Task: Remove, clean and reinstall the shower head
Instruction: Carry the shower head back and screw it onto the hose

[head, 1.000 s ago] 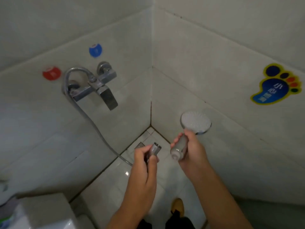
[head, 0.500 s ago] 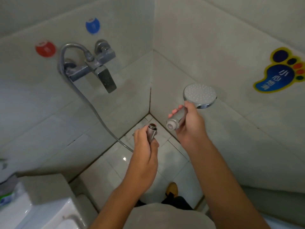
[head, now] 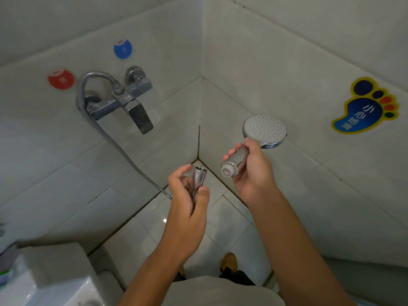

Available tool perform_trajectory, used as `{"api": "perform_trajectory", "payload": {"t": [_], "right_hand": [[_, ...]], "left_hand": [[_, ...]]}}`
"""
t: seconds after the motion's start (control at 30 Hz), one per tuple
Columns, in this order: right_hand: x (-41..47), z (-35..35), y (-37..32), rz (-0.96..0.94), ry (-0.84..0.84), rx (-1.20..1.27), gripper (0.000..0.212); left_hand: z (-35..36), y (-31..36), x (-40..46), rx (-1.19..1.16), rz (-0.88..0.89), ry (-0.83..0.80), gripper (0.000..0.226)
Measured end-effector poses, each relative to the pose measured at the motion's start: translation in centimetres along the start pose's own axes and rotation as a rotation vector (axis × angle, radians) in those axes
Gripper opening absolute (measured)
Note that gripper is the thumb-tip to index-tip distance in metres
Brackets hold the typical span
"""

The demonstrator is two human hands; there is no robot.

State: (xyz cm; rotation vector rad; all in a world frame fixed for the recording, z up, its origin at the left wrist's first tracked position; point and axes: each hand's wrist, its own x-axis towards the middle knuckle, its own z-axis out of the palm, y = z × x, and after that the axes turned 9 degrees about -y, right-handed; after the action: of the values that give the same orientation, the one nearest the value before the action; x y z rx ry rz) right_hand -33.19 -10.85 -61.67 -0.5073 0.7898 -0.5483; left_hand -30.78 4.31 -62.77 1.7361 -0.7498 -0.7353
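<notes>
shower head: the shower head (head: 263, 131) sits right of center in the frame, off the hose, face plate with its nozzle dots tilted up toward the camera, threaded handle end pointing down-left.
right hand: the right hand (head: 250, 171) is wrapped around the handle, fingers closed on it, so it's holding the head firmly.
left hand: the left hand (head: 189, 195) is closed around the hose nut (head: 198, 177) just below center, open end of the nut pointing up, close to the handle end but not touching.
hose: the hose (head: 123, 149) runs from the left hand up-left to the mixer tap (head: 123, 102) on the wall in the upper left.
step in hand: looks like the head is loose and either just came off or is about to go back on, can't say which from this alone.
doing it well: keep the nut end up so a washer doesn't drop out; if threading back, line the two ends up straight and start by hand, no forcing.
hard to see: whether a washer sits inside the nut or the handle end, too small to tell. Nozzle dirt or scale, can't judge either.
cut off: something white at the lower left edge, only partly in frame. The foot sticker (head: 366, 107) at the right has writing that's too blurry to read.
</notes>
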Motion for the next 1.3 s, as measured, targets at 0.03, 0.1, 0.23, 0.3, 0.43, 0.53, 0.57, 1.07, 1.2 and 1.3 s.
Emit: {"api": "perform_trajectory", "payload": {"t": [0.03, 0.1, 0.23, 0.3, 0.43, 0.53, 0.57, 1.07, 1.2, 1.3], "right_hand": [[-0.1, 0.0, -0.1, -0.003, -0.002, 0.001, 0.027], [-0.4, 0.1, -0.2, -0.018, -0.002, 0.0, 0.027], [-1.1, 0.4, -0.5, -0.078, 0.019, -0.025, 0.026], [-1.5, 0.4, -0.6, -0.115, 0.028, -0.056, 0.024], [-2.3, 0.1, -0.9, -0.19, 0.044, -0.1, 0.021], [-2.9, 0.0, -1.0, -0.226, 0.048, -0.139, 0.02], [-3.2, -0.1, -0.9, -0.243, 0.051, -0.154, 0.02], [-7.5, -1.3, -0.4, -0.586, 0.116, -0.342, 0.023], [-8.3, -1.5, 0.0, -0.623, 0.102, -0.378, 0.024], [-8.8, -1.8, 0.4, -0.632, 0.088, -0.418, 0.023]], "left_hand": [[-0.1, 0.3, 0.0, -0.016, 0.005, -0.001, 0.022], [-0.1, 0.6, -0.1, -0.02, 0.007, -0.013, 0.011], [0.2, 1.1, -0.4, 0.105, 0.042, -0.023, 0.016], [0.3, 1.6, -0.8, 0.131, 0.051, -0.016, 0.017], [0.6, 2.3, -1.6, 0.099, -0.002, -0.024, 0.019], [0.9, 2.7, -2.1, 0.129, 0.001, -0.047, 0.02], [1.0, 2.8, -2.3, 0.141, 0.003, -0.057, 0.019], [2.1, 2.8, -5.6, 0.281, 0.039, -0.07, 0.018], [2.1, 2.8, -6.3, 0.275, 0.029, -0.068, 0.017], [2.1, 2.7, -6.9, 0.241, 0.02, -0.07, 0.018]]}}
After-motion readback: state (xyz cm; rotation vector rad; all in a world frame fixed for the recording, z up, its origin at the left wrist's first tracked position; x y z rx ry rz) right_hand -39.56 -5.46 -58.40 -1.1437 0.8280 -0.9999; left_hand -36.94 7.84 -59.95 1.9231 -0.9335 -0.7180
